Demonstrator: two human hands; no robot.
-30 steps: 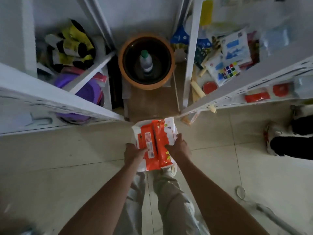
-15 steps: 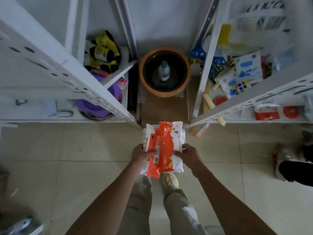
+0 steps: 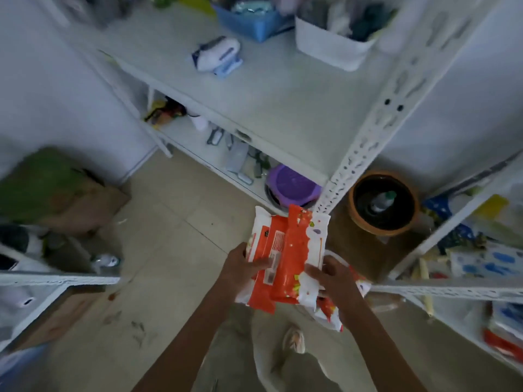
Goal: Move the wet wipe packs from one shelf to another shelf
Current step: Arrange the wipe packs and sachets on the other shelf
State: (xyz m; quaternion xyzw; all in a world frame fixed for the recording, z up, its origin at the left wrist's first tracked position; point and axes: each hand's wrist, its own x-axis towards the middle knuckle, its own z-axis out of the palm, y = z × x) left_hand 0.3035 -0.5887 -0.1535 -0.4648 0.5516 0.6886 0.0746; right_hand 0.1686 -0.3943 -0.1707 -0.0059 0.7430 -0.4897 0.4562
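So both hands are on the wipe packs [image 3: 285, 256]: left hand [image 3: 243, 268] grips the left edge, right hand [image 3: 332, 278] the right, held over the floor [image 3: 175, 250] just before the white shelf [image 3: 283, 89].

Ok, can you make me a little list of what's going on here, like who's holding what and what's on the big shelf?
held: orange and white wet wipe packs
left hand: grips the packs' left side
right hand: grips the packs' right side
big white shelf: blue and white pack, blue basket, white bin
lower shelf: purple lid
floor: orange-rimmed pot with a bottle inside
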